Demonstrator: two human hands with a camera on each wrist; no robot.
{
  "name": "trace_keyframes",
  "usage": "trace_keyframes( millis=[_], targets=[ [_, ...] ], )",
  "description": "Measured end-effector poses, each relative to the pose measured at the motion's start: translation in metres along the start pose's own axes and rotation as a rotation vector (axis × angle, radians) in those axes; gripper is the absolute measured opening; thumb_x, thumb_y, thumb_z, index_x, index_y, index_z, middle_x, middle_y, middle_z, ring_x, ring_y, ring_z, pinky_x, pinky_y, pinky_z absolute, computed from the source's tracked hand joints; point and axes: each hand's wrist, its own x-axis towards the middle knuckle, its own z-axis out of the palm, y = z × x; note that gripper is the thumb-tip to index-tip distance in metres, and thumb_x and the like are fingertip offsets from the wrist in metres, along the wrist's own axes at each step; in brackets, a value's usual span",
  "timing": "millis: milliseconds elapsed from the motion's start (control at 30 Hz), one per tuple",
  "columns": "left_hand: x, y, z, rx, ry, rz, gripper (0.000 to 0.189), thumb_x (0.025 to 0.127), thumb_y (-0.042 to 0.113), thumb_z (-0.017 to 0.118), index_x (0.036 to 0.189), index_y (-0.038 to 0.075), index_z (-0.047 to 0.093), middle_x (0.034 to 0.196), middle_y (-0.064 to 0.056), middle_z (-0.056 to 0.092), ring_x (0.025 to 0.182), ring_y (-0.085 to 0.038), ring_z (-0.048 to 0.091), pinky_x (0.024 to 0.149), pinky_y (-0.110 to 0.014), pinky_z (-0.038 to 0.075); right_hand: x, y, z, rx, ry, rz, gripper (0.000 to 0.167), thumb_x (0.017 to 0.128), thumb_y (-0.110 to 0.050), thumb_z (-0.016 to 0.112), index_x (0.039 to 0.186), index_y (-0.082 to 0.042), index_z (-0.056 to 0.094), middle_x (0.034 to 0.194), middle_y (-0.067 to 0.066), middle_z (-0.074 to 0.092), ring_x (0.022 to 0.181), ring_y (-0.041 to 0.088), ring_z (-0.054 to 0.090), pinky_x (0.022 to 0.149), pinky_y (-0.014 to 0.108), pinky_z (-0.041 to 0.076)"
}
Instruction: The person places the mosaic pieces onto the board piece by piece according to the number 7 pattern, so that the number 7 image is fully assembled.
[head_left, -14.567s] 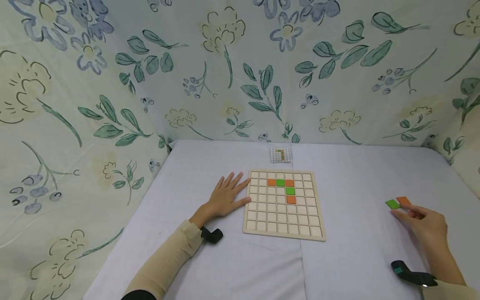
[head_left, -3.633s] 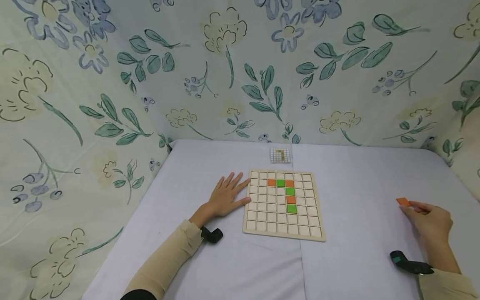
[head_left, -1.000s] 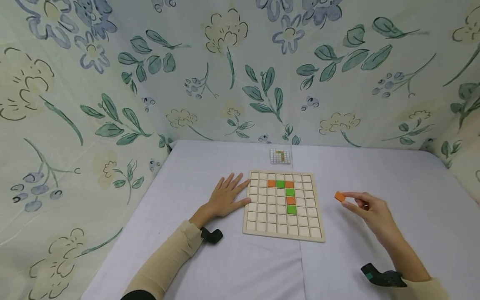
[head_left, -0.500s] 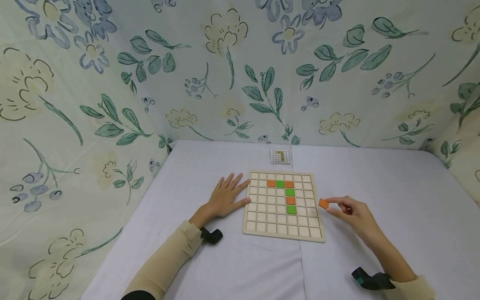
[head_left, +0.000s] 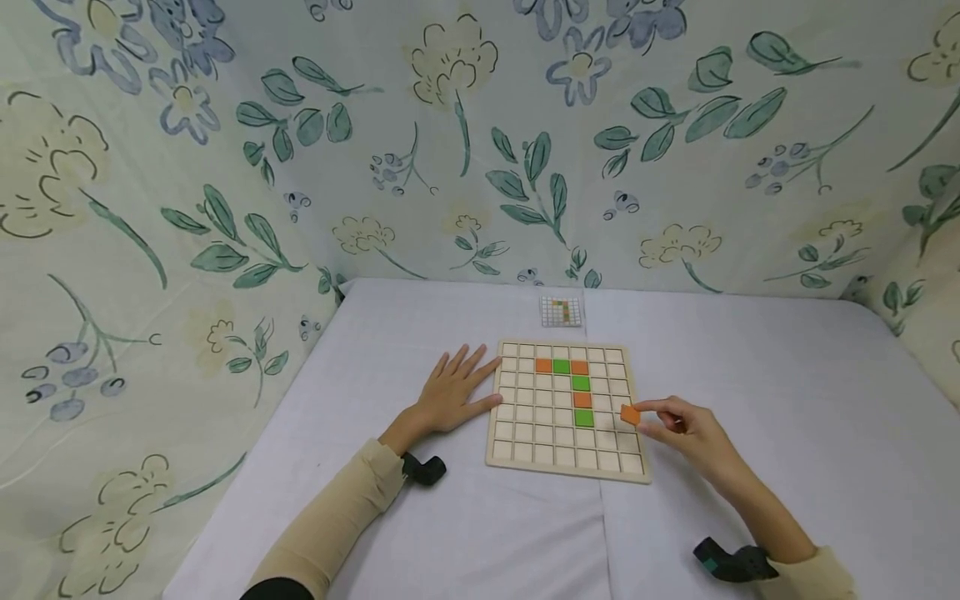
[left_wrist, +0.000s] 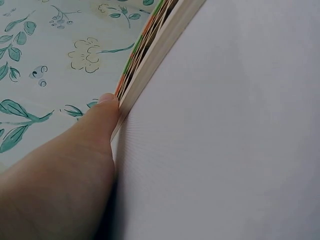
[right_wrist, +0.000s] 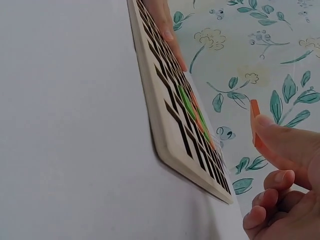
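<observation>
A wooden grid board (head_left: 525, 458) lies flat on the white table. Orange and green square tiles fill some of its cells: a short row near the top, then a column running down from the row's right end, with a green tile (head_left: 584, 418) lowest. Between thumb and index finger my right hand (head_left: 693, 433) pinches an orange tile (head_left: 630, 414), held over the board's right edge; the right wrist view shows this orange tile (right_wrist: 254, 122) edge-on, above the board. My left hand (head_left: 450, 392) lies flat with spread fingers, thumb and fingertips touching the board's left edge.
A small card (head_left: 560, 312) printed with a coloured grid pattern lies behind the board. White cloth (head_left: 750, 350) covers the table, and a floral curtain (head_left: 465, 167) hangs at the back and sides. Black wrist cameras sit on both forearms.
Earlier a green tile went from the right side into the column. My right hand then picked up the last orange tile there and carried it left over the board. The left hand stays still.
</observation>
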Motion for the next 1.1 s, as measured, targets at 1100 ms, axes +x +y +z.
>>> trace_keyframes(
  millis=[1100],
  targets=[
    [0.000,0.001,-0.001,-0.014,-0.010,-0.008,0.075,0.098,0.070,0.031,0.161,0.031,0.017,0.167,-0.004,0.008,0.152,-0.033,0.002,0.119,-0.056,0.000,0.012,-0.009,0.036,-0.017,-0.184,-0.049,0.027,0.086,-0.016,0.079,0.111,-0.006,0.075,0.073,0.002,0.040,0.068,0.015,0.039,0.057,0.026,0.031]
  ],
)
